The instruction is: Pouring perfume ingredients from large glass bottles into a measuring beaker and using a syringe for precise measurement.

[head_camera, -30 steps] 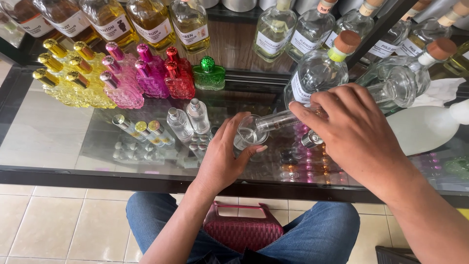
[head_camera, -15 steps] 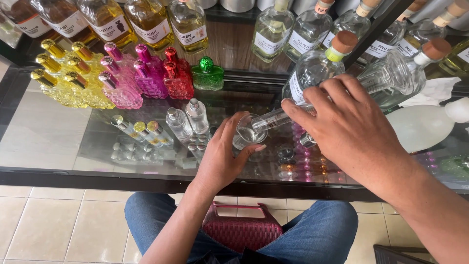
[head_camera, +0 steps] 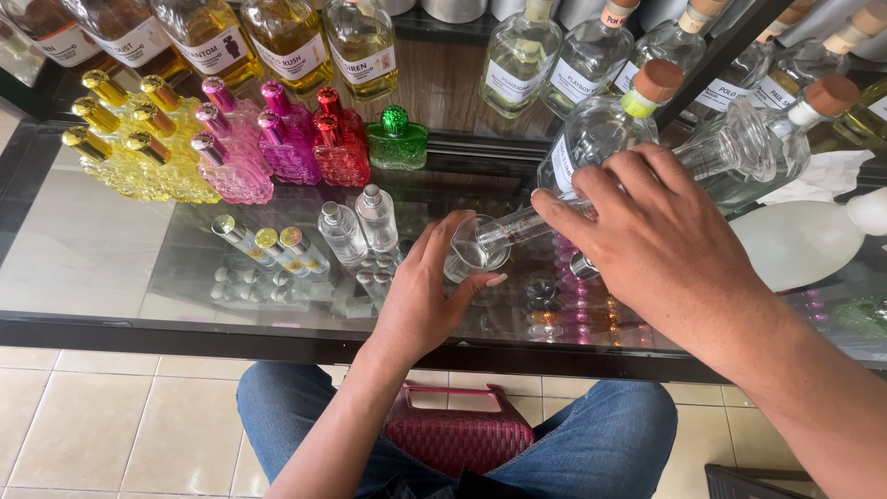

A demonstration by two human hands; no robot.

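- Left hand (head_camera: 427,300) is gripping a small glass beaker (head_camera: 473,246) near the glass counter's (head_camera: 111,249) front edge.
- Right hand (head_camera: 658,242) is closing around a clear bottle (head_camera: 730,166), tilting its neck into the beaker.

yellow bottles (head_camera: 125,139), pink bottles (head_camera: 254,139), a green bottle (head_camera: 397,140).

Single head-worn view, looking steeply down and forward from above the seated person's lap, close over the near edge of the glass counter (head_camera: 111,240); the far edge with its row of bottles closes the top of the frame.
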